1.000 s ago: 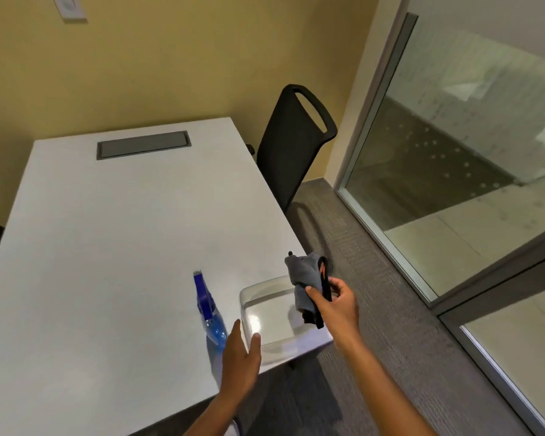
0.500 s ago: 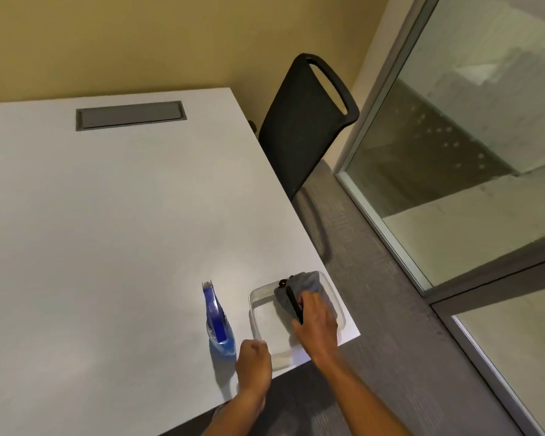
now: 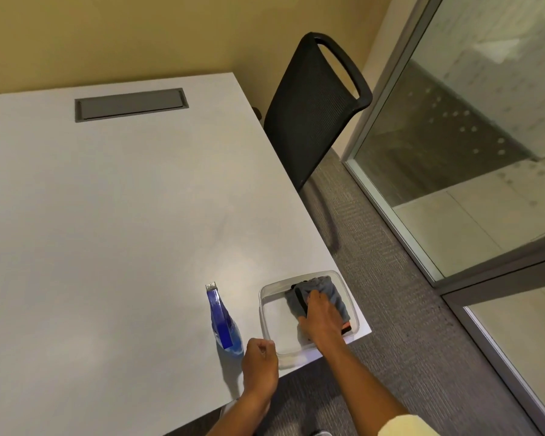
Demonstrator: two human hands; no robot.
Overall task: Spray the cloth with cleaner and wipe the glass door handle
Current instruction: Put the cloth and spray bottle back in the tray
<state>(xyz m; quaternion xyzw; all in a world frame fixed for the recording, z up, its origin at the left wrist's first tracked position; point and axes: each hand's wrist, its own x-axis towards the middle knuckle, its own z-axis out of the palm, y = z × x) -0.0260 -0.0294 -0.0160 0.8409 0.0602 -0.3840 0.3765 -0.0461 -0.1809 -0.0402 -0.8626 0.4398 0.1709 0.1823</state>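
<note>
My right hand [image 3: 323, 316] lies flat on the cloth [image 3: 326, 292] in the clear tub [image 3: 272, 336] at the worktop [image 3: 123, 231] corner, fingers spread over it; whether they pinch it I cannot tell. My left hand [image 3: 260, 361] is a loose empty fist beside the bottle [image 3: 224, 322], not touching. The bottle stands upright, long axis vertical, nozzle pointing away from me. I judge spraying comes next: grip the bottle, aim at the cloth.

My left hand [image 3: 260, 361]: bare, no ring, watch or band that I can see; forearm bare to the frame edge. My right hand [image 3: 323, 319]: bare, no glove; forearm bare up to a pale yellow sleeve [image 3: 406, 427], short, its hem showing at the bottom edge of view.
</note>
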